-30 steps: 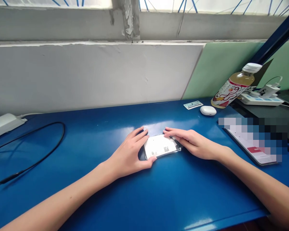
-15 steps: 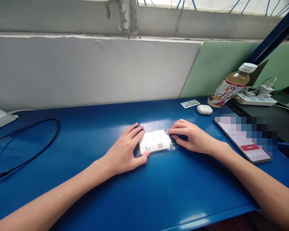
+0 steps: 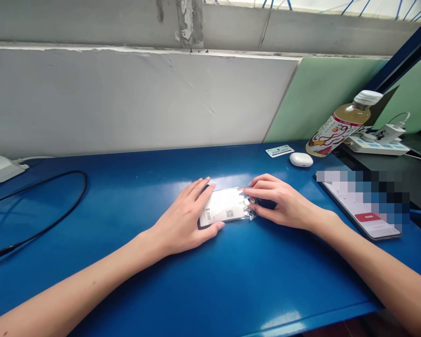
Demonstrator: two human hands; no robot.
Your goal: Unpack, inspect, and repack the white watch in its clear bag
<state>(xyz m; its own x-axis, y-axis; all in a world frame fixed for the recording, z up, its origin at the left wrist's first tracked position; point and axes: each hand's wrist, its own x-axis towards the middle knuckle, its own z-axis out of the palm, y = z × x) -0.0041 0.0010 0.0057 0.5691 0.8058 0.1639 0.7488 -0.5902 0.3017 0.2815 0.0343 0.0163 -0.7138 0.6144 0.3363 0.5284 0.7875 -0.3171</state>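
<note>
Beyond the fingers (image 3: 204,197), the glossy blue tabletop (image 3: 252,271) is bordered by a pale wall (image 3: 126,98) and, farther to their right, a green panel (image 3: 308,103), all overlooked by a bright window (image 3: 308,5).

Indoor wkspace, blue desk (image 3: 252,276), pwr strip (image 3: 381,148)

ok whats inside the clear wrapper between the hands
A flat, printed white piece shows through the wrapper. The left hand covers part of its left end; its underside is hidden.
</note>
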